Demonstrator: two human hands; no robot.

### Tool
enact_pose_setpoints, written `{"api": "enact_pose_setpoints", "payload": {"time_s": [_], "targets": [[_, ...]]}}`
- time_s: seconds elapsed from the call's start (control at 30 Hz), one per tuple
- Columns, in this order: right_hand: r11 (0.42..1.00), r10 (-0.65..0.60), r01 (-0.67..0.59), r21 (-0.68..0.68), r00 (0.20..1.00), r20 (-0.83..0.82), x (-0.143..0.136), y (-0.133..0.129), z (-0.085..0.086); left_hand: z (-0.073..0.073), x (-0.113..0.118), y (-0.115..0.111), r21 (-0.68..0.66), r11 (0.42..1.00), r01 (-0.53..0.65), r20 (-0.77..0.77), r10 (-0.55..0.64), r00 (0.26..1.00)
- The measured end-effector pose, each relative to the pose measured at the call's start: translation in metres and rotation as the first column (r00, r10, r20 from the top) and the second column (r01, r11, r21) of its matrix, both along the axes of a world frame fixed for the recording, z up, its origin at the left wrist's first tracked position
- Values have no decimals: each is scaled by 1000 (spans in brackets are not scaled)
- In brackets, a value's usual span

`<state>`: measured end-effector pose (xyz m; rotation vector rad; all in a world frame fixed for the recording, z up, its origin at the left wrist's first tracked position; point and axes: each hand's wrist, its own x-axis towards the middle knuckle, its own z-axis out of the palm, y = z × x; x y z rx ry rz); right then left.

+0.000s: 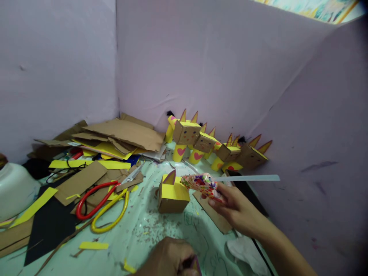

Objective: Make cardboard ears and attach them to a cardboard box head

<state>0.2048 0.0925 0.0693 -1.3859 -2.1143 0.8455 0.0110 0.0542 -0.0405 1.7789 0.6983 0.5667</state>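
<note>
My right hand [230, 203] is wrapped round a floral-patterned glue gun [202, 183], from whose back a long pale glue stick [250, 178] sticks out to the right. The gun's nozzle is at the top right edge of a small cardboard box [174, 203] with a yellow top and one upright pointed ear [170, 178]. Near the bottom edge, my left hand [175, 255] is closed on a small purple-edged ear piece [196, 264], partly hidden by the fingers.
Large scissors [99, 203] with red and yellow handles lie left, among cardboard scraps and yellow strips. Stacked cardboard [126, 132] stands behind. Several box-headed yellow figures [186, 132] line the back wall. A white cloth [247, 253] is at the lower right.
</note>
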Motion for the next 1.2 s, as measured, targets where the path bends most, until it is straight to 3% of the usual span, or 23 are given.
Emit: {"api": "enact_pose_setpoints", "payload": {"time_s": [0.17,0.43,0.9,1.2], "targets": [[1000,-11,10,10,998,54,2,0,0,1,-2,1,22,1000,17,40,-18,999],[986,-59,17,168,966,253,3,-3,9,2,1,0,29,1000,1,25,-2,1000],[984,-56,-9,180,933,355,-5,-1,17,2,1,0,11,1000,16,74,-17,997],[976,-56,-9,219,956,288,0,-1,16,0,1,-2,8,1000,-7,51,7,999]]}}
